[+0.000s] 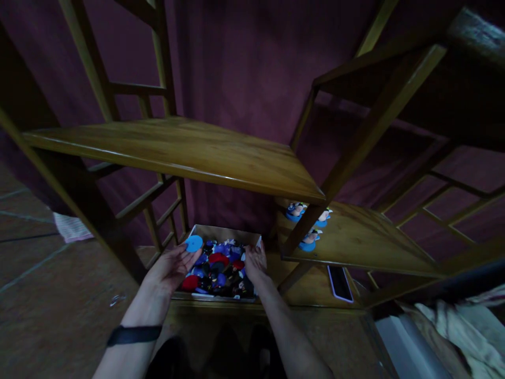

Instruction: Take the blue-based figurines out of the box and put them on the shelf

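One black band point(134, 335) is worn on the left wrist, and dark shoes point(262, 355) are seen dimly at the bottom edge. Near the right corner, a pale cloth point(460, 337) is bunched up beside a grey-white panel point(408, 345).

A flat blue disc point(193, 243) is held by the left hand point(170, 267), its edge pinched narrowly between thumb and fingers, above the left side of an open box point(226, 233). The right hand point(255, 262) is placed at the box's right side, with its fingertips lowered inside the rim; whether anything is gripped there cannot be told, as the fingers are partly hidden.

The box is filled with a jumble of small toys point(219, 267), among which red, blue and black pieces are seen; their exact shapes are blurred by the dim light. The box is set on the lowest shelf point(307, 292) of a wooden rack. On that same board, well to the right of the box, a phone point(340, 283) is laid with its dark screen up.

Three small figures point(310, 238) on blue bases are stood close together at the left end of the middle shelf point(366, 239). A higher shelf point(173, 150) is fixed above the box, and the rack is backed by a purple curtain or wall point(244, 68).
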Demonstrator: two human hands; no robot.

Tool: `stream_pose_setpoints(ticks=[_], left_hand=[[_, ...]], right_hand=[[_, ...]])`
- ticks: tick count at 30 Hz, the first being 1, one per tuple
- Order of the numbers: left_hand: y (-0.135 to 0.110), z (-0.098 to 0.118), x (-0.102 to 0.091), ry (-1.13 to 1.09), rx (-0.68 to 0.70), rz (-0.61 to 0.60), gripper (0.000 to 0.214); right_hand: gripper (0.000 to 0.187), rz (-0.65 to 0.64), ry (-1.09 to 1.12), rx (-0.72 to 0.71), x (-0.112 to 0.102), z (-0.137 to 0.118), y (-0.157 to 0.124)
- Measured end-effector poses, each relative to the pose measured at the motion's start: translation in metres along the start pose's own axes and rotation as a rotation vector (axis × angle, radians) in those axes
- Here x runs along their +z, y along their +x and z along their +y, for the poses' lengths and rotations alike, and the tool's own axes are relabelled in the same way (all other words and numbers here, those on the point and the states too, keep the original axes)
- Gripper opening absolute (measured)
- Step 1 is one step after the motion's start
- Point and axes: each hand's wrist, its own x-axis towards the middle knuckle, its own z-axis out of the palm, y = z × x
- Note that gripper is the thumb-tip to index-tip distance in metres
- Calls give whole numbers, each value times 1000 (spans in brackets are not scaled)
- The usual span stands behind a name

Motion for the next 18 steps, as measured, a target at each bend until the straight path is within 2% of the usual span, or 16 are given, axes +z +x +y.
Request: stream_pose_setpoints(ticks=[3, 4, 6, 7, 9, 11, 13, 18], left_hand=[[-1, -8, 5, 15, -29, 16, 18], [-1, -11, 7, 16, -35, 23, 17], [-3, -17, 10, 15, -44, 23, 17], [-3, -21, 11, 13, -58, 19, 17], [-4, -27, 14, 11, -77, 19, 16], [-4, -32, 15, 21, -79, -7, 16], [-4, -37, 15, 41, -62, -48, 15], [-4, -46, 15, 124, 9, -102, 11]], right_hand=[[30, 36, 126, 43, -11, -2, 0], [30, 65, 249, 63, -15, -4, 0], [27, 97, 646, 121, -24, -8, -1], [27, 63, 895, 140, -29, -10, -2], [32, -87, 1357, 169, -36, -16, -5], [35, -227, 1643, 206, -42, -22, -9], [34, -282, 1779, 258, -46, -27, -13], [25, -240, 1892, 357, -47, -36, -17]])
